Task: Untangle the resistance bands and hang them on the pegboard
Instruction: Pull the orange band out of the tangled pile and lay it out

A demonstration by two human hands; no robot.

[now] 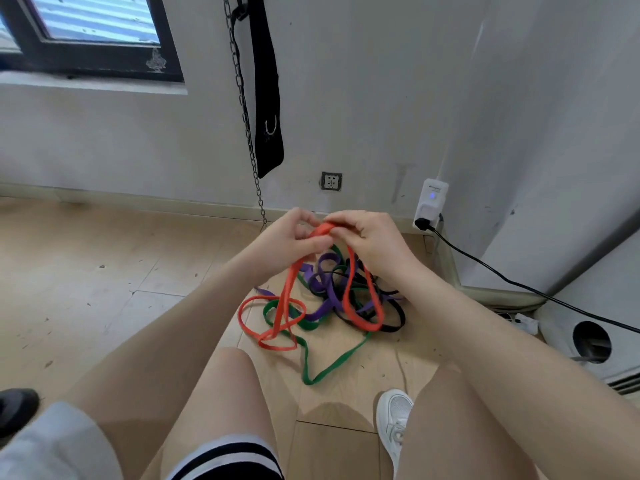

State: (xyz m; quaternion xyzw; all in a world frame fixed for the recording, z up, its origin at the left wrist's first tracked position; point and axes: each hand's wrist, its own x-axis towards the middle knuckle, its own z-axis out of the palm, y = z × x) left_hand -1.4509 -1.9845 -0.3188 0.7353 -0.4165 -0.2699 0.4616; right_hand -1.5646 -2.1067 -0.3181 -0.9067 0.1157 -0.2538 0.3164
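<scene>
A tangle of resistance bands lies on the wooden floor in front of me: a red band point(285, 299), a green band point(329, 368), a purple band point(322, 271) and a black band point(394, 318). My left hand point(294, 237) and my right hand point(367, 237) meet above the pile, both pinching the top of the red band. Two red strands hang from my fingers down to the heap, where they loop through the other colours. No pegboard is in view.
A metal chain point(247, 133) and a black strap point(266, 98) hang on the wall behind the pile. A wall socket point(331, 181), a white plug-in adapter point(430, 204) with a black cable point(512, 282) and a white appliance point(588, 341) stand to the right. My white shoe point(393, 420) rests near the bands.
</scene>
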